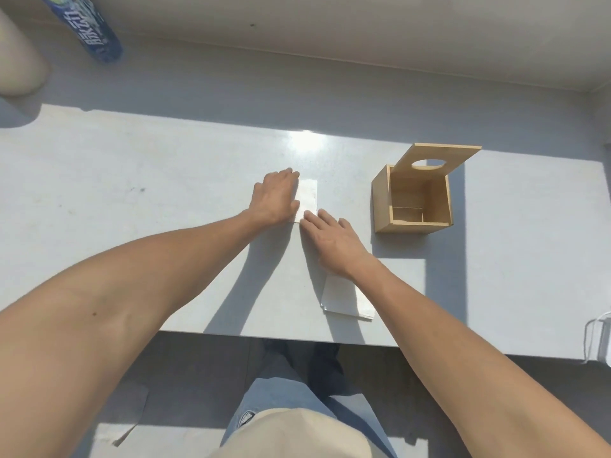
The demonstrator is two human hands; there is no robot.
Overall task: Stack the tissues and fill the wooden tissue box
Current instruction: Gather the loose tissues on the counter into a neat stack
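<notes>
A white folded tissue (309, 196) lies flat at the middle of the pale table (132, 200). My left hand (276, 196) presses flat on its left part, fingers pointing away from me. My right hand (330, 241) rests palm down with its fingertips on the tissue's near edge. A small pile of white tissues (347, 299) lies near the table's front edge, partly under my right forearm. The wooden tissue box (415, 201) stands to the right, open and looking empty, its lid (443, 160) with a round hole tilted back.
A blue labelled bottle (87, 29) and a beige cylinder (18, 61) stand at the far left. A white mask with straps (598, 338) lies at the right edge. The table's front edge runs just below the tissue pile; my legs show beneath.
</notes>
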